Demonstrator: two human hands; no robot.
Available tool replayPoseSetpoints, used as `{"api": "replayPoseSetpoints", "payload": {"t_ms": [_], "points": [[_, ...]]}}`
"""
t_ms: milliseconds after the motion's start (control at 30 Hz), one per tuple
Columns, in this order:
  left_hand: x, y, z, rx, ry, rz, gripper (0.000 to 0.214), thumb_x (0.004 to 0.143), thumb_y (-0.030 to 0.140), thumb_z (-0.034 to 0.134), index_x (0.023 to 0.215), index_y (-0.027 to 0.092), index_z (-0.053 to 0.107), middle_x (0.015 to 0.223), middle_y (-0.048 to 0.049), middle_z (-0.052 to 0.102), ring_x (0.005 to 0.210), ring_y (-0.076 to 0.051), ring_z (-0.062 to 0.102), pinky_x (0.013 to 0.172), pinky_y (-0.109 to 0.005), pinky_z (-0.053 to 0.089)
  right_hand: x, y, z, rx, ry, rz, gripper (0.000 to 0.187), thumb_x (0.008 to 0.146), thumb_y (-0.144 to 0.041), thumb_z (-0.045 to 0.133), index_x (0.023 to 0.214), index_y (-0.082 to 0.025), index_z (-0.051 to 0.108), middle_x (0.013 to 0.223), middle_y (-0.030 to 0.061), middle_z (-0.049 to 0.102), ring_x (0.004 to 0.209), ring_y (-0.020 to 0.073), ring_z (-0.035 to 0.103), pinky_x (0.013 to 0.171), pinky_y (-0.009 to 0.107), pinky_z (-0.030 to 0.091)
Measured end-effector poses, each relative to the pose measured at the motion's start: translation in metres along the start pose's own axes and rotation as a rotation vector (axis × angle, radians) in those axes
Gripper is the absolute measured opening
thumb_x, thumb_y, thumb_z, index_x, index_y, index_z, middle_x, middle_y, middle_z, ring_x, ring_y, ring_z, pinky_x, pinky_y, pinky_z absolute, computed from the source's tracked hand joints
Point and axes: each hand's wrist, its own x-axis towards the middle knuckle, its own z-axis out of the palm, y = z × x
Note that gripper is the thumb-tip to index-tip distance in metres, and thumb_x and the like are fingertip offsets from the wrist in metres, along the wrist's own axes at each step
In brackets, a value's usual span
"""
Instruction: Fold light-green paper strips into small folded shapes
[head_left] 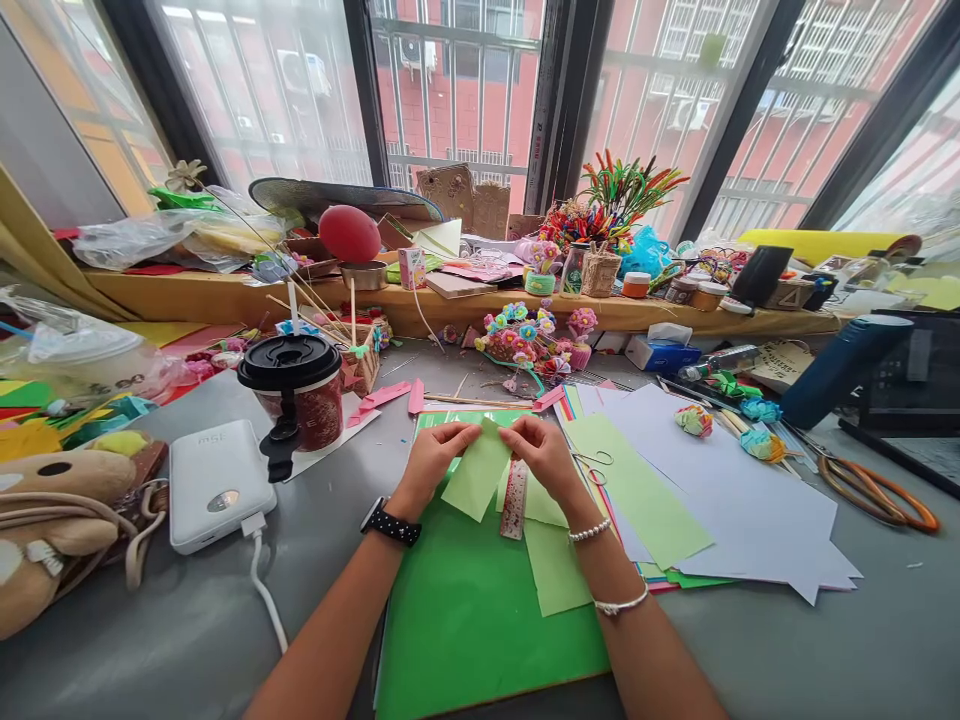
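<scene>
Two hands nearly met near the green board's (480, 620) far edge, left hand (439, 462) and right hand (547, 460) both pinching the far end of a light-green paper strip (474, 478). Its long axis slanted toward the near-left corner, neither hand nearer; a ruler-like patterned strip (514, 510) lay by the right.

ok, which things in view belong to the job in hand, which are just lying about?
Likely in use:
light green paper, pinched by left hand and right hand
patterned strip
green board underneath

Apparently just lying about:
white power bank
lidded cup
red balloon
</scene>
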Motion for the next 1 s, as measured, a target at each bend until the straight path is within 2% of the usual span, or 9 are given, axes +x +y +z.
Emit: {"api": "replayPoseSetpoints", "payload": {"t_ms": [200, 300, 467, 567, 700, 767, 900, 1000], "points": [[-0.001, 0.001, 0.002, 0.067, -0.009, 0.03, 0.024, 0.063, 0.038, 0.058, 0.067, 0.015, 0.06, 0.063, 0.0009, 0.055, 0.056, -0.01, 0.045, 0.051, -0.02, 0.034, 0.0, -0.001, -0.001, 0.043, 0.012, 0.017, 0.024, 0.068, -0.038, 0.053, 0.058, -0.017, 0.047, 0.05, -0.0027, 0.044, 0.047, 0.0095, 0.042, 0.045, 0.022, 0.038], [-0.002, 0.003, 0.001, 0.104, -0.026, 0.027, 0.026, 0.062, 0.04, 0.057, 0.066, 0.015, 0.06, 0.064, 0.0001, 0.056, 0.058, -0.011, 0.047, 0.051, -0.02, 0.035, -0.001, -0.002, -0.003, 0.077, -0.034, 0.053, 0.025, 0.067, -0.038, 0.053, 0.056, -0.017, 0.047, 0.049, -0.0031, 0.044, 0.046, 0.0093, 0.043, 0.045, 0.022, 0.037], [-0.003, 0.005, 0.001, 0.228, -0.176, 0.055, 0.027, 0.064, 0.041, 0.054, 0.061, 0.015, 0.06, 0.06, 0.0007, 0.055, 0.057, -0.012, 0.047, 0.051, -0.021, 0.034, -0.002, -0.002, -0.005, 0.092, -0.109, 0.074, 0.022, 0.062, -0.036, 0.059, 0.065, -0.015, 0.054, 0.059, -0.0012, 0.051, 0.054, 0.0105, 0.048, 0.049, 0.022, 0.038], [-0.002, 0.003, 0.0, 0.246, -0.201, 0.043, 0.025, 0.064, 0.039, 0.055, 0.065, 0.015, 0.062, 0.064, 0.0, 0.057, 0.059, -0.012, 0.047, 0.052, -0.021, 0.034, -0.001, 0.0, -0.006, 0.088, -0.064, 0.079, 0.02, 0.063, -0.035, 0.058, 0.065, -0.015, 0.054, 0.06, -0.0005, 0.053, 0.055, 0.0105, 0.048, 0.05, 0.022, 0.037], [-0.001, 0.004, -0.004, 0.249, -0.161, -0.011, 0.024, 0.062, 0.039, 0.057, 0.064, 0.015, 0.063, 0.062, -0.0012, 0.058, 0.057, -0.013, 0.048, 0.05, -0.021, 0.033, 0.0, 0.001, -0.008, 0.074, 0.008, 0.089, 0.02, 0.064, -0.035, 0.057, 0.062, -0.015, 0.053, 0.057, -0.0011, 0.052, 0.052, 0.0101, 0.047, 0.048, 0.021, 0.037], [-0.001, 0.005, -0.006, 0.256, -0.172, -0.025, 0.024, 0.06, 0.038, 0.058, 0.062, 0.015, 0.064, 0.06, -0.0012, 0.058, 0.055, -0.012, 0.047, 0.048, -0.021, 0.031, 0.0, 0.001, -0.009, 0.075, -0.041, 0.087, 0.019, 0.064, -0.034, 0.057, 0.065, -0.015, 0.055, 0.059, -0.0009, 0.053, 0.053, 0.0104, 0.048, 0.049, 0.022, 0.038], [-0.002, 0.008, -0.008, 0.293, -0.267, -0.016, 0.023, 0.06, 0.038, 0.058, 0.062, 0.016, 0.065, 0.06, -0.0013, 0.059, 0.055, -0.013, 0.047, 0.048, -0.02, 0.032, -0.002, 0.001, -0.01, 0.026, -0.187, 0.095, 0.02, 0.065, -0.034, 0.056, 0.07, -0.016, 0.06, 0.06, 0.0003, 0.056, 0.054, 0.0112, 0.049, 0.047, 0.022, 0.037], [-0.001, 0.008, -0.01, 0.341, -0.312, 0.012, 0.024, 0.062, 0.038, 0.056, 0.063, 0.016, 0.066, 0.06, -0.0013, 0.059, 0.056, -0.013, 0.048, 0.049, -0.02, 0.033, -0.003, 0.001, -0.012, -0.016, -0.216, 0.092, 0.018, 0.065, -0.033, 0.056, 0.067, -0.016, 0.062, 0.059, 0.0008, 0.057, 0.053, 0.0116, 0.05, 0.047, 0.022, 0.037]]}}
